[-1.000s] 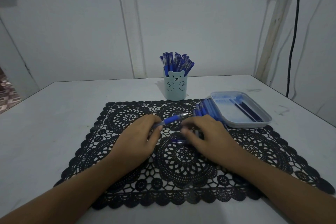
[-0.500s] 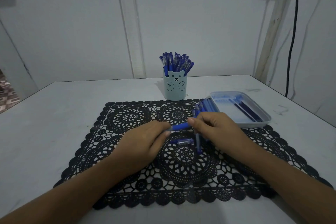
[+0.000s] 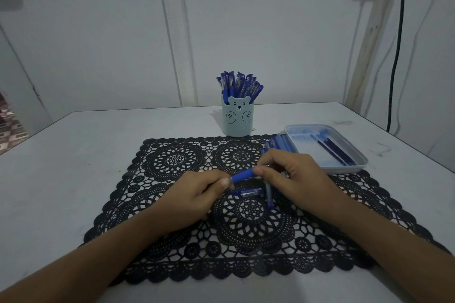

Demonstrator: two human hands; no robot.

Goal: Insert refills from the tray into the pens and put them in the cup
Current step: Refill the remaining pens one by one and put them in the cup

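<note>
A blue pen (image 3: 242, 175) lies level between my two hands above the black lace mat (image 3: 172, 162). My left hand (image 3: 194, 198) grips its left end, and my right hand (image 3: 293, 174) pinches its right end with thumb and fingers. Just below the pen, a blue pen cap (image 3: 250, 192) and another pen piece (image 3: 268, 194) lie on the mat. Behind my right hand is a pile of blue pens (image 3: 279, 142), next to the light blue tray (image 3: 344, 168) with dark refills (image 3: 332, 149). The bear-face cup (image 3: 237, 118), full of blue pens, stands behind the mat.
The mat lies on a white table (image 3: 73, 155) against a white wall. A black cable (image 3: 396, 56) hangs at the right. The table's right edge runs close beside the tray.
My right hand has risen off the mat and taken hold of the pen's right end. The pen has tipped from slanting to nearly level. The cap and pen piece underneath have come into view.
</note>
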